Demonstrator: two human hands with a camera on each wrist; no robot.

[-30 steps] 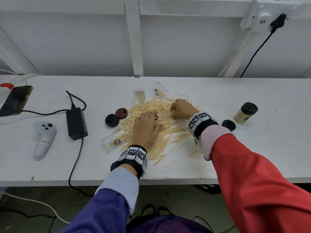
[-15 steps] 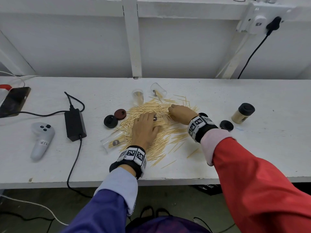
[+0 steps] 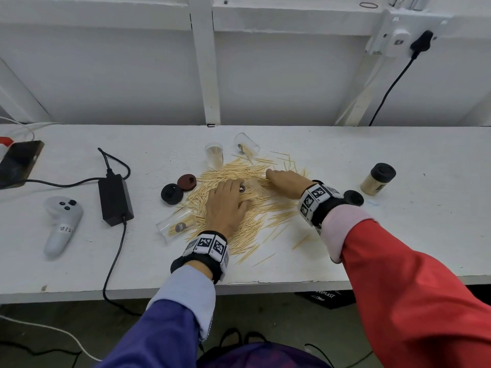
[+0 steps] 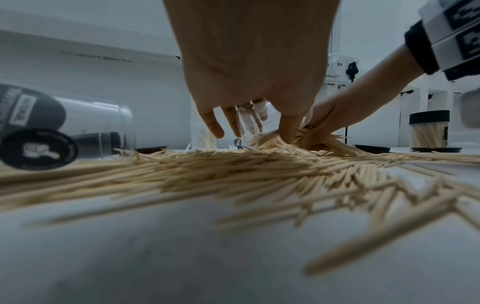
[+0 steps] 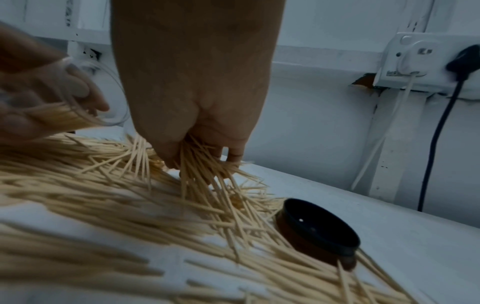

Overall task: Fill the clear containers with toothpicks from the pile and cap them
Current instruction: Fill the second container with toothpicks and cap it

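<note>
Head view: on the white table point(image 3: 345, 261) a toothpick pile point(image 3: 255, 213) spreads out at centre. The left hand point(image 3: 225, 205) lies over the pile, fingers curled round a clear container point(image 3: 251, 186) that lies on its side among the picks. The right hand point(image 3: 287, 179) reaches in just right of it, fingertips down in the picks. Far of the pile stand two more clear containers, one upright point(image 3: 214, 154), one tipped point(image 3: 246, 147). Another lies on its side point(image 3: 176, 224) at the pile's near left. Two caps, black point(image 3: 172, 193) and brown point(image 3: 186, 182), sit left of the pile; a black cap point(image 3: 353, 197) lies by the right wrist. A filled, capped container point(image 3: 377, 178) stands far right. A controller point(image 3: 61, 224), power brick point(image 3: 114, 200) and phone point(image 3: 20, 163) lie to the left.

Left wrist view: the left hand point(image 4: 249, 67) holds the container point(image 4: 246, 125) between curled fingers, its mouth toward the right hand point(image 4: 345, 117).

Right wrist view: the right hand point(image 5: 194, 82) closes its fingers on a bunch of toothpicks point(image 5: 205, 170) lifted from the pile point(image 5: 91, 195). The held container point(image 5: 85, 107) already has picks in it. An upturned cap point(image 5: 319, 232) lies near right.
</note>
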